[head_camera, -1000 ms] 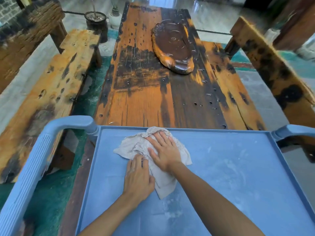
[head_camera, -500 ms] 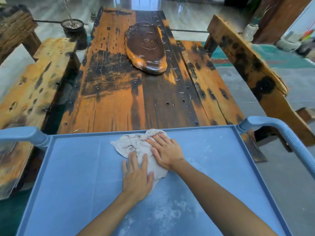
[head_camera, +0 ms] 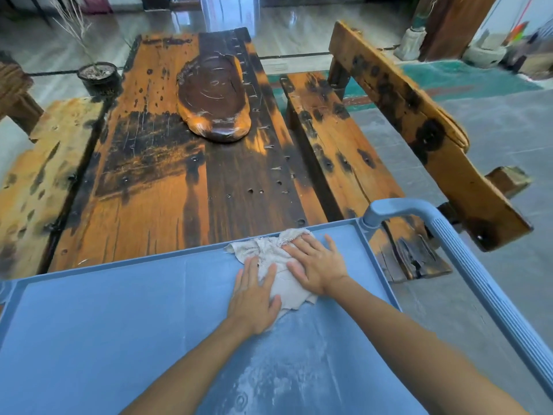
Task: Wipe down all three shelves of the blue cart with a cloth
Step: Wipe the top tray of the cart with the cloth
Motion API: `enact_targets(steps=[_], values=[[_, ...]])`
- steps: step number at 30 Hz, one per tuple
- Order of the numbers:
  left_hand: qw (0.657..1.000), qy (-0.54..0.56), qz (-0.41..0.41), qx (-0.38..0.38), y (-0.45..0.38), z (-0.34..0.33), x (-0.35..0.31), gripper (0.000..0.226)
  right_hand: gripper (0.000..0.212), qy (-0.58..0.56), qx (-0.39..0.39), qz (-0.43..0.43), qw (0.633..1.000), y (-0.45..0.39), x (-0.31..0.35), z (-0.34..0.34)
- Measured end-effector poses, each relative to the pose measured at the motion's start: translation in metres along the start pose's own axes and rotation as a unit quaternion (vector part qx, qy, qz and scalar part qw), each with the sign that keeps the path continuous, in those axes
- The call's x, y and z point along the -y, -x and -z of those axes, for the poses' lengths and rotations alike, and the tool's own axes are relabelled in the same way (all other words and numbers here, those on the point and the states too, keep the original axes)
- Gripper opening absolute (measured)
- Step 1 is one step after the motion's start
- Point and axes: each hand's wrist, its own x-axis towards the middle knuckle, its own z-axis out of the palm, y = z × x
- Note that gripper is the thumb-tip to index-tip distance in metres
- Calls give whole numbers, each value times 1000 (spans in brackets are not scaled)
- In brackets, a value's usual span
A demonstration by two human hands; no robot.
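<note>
The blue cart's top shelf fills the lower part of the head view. A crumpled pale grey cloth lies flat on it near the far right corner. My left hand presses palm-down on the cloth's near left part. My right hand presses flat on its right side, fingers spread toward the far rim. White dusty smears show on the shelf between my forearms. The lower shelves are hidden under the top one.
The cart's ribbed blue handle runs along the right. A dark-stained wooden table butts against the cart's far rim, with a glossy brown wooden tray on it. Wooden benches flank the table. A potted plant stands far left.
Both hands have slid the cloth to the right along the far rim, from the shelf's left part to near its right corner. The view has swung right as well.
</note>
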Motion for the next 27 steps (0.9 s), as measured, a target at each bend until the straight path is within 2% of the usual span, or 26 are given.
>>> enact_targets(steps=[5,9,15,18,21,24,27], values=[[999,22,-37,24,-40,13,-37,76,51,22,-18,-44,999,16,-48,12],[997,15,-75,25,-68,22,-67,79,50,31,-28,-125,991,24,-75,24],[996,15,-92,-14,-75,22,-94,77,52,73,27,-201,977,28,-60,21],[985,79,-143,-57,-62,19,-91,49,40,135,79,-183,971,33,-49,16],[976,109,-168,-87,-50,12,-88,41,34,112,140,-191,965,41,-48,22],[976,85,-190,-69,-42,2,-88,45,33,33,250,-212,944,55,-54,35],[973,67,-211,-66,-38,-6,-98,34,33,-127,381,-219,889,71,-52,47]])
